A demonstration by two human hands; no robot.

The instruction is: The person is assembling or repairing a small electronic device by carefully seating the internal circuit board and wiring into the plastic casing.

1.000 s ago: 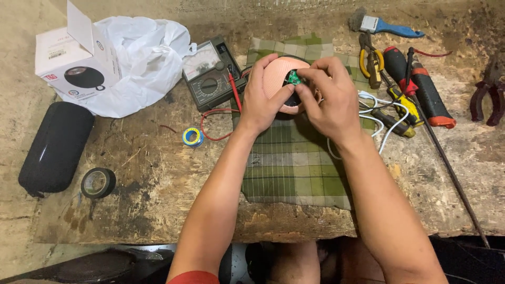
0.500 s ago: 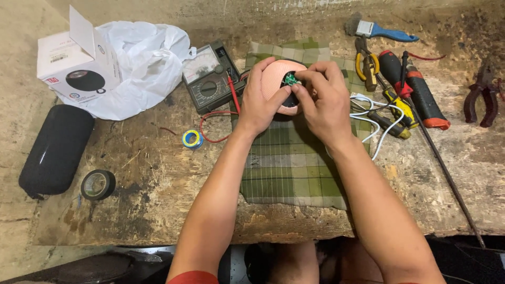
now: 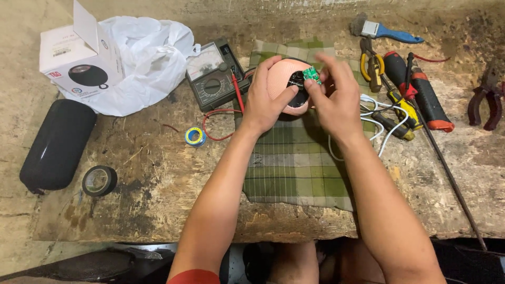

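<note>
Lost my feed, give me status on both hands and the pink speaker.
Left hand cups pink speaker over the green cloth. Right hand pinches green circuit board at its opening. Nothing blocking.

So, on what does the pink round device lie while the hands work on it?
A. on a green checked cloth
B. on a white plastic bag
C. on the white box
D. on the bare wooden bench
A: the pink round device, held by the left hand and right hand, is over the green checked cloth.
</note>
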